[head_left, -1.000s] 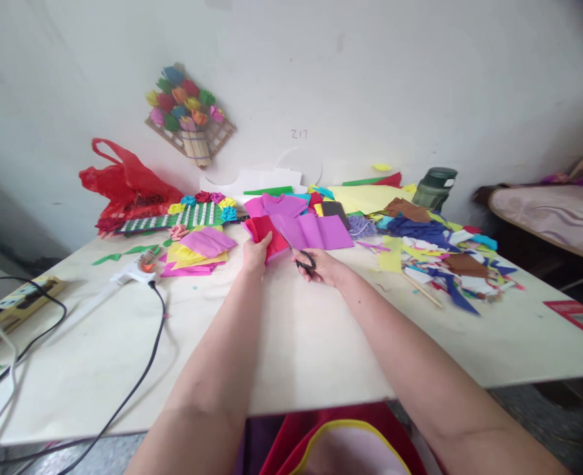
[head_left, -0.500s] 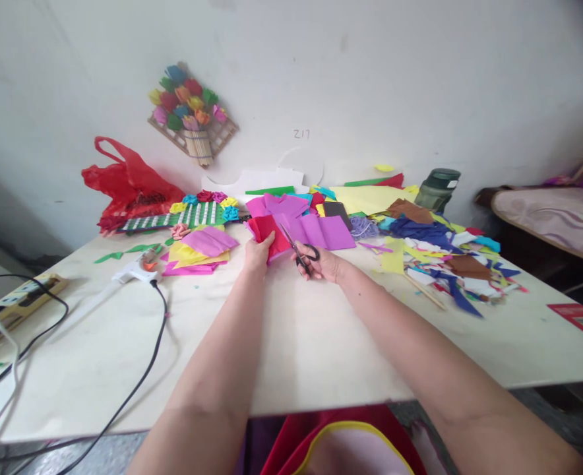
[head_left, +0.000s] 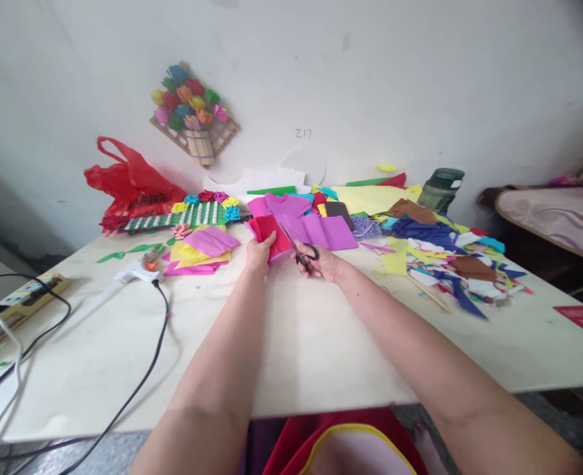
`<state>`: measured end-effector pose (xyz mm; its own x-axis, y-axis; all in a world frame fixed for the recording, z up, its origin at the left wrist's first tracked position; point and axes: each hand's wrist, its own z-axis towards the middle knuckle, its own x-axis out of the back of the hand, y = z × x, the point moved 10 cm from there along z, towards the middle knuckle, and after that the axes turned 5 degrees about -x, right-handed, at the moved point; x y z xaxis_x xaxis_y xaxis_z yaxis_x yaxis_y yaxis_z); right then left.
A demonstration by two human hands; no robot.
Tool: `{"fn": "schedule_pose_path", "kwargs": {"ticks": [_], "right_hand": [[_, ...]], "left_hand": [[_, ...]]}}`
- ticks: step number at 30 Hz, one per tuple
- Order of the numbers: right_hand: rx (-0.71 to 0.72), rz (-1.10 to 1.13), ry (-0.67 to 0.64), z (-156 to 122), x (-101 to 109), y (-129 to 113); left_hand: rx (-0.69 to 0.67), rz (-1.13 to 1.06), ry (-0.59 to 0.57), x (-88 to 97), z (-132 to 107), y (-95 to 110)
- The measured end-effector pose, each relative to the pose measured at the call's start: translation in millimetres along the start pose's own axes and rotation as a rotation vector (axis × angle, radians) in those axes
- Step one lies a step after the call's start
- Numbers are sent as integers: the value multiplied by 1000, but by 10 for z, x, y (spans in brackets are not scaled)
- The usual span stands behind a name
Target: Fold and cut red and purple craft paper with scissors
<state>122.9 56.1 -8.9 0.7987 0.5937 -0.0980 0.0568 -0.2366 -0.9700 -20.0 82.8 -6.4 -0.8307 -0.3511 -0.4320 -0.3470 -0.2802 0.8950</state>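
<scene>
Head view, centre frame: left hand (head_left: 258, 253) pinches red paper (head_left: 264, 229); right hand (head_left: 324, 264) grips scissors (head_left: 299, 254), newly spread, seemingly between cuts.

Head-worn view, forward and down, table (head_left: 321, 343) near, wall (head_left: 385, 79) beyond

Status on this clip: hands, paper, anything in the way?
Left hand gripping folded red paper. Right hand holding black-handled metal scissors, blades by the paper's right edge, contact unclear. Creased purple paper behind the blades, no clear obstruction.
</scene>
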Motion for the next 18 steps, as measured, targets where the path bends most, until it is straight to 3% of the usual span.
{"fn": "schedule_pose_path", "kwargs": {"ticks": [18], "right_hand": [[29, 16, 13, 59, 14, 24]], "left_hand": [[-15, -22, 1, -1, 19, -3]]}}
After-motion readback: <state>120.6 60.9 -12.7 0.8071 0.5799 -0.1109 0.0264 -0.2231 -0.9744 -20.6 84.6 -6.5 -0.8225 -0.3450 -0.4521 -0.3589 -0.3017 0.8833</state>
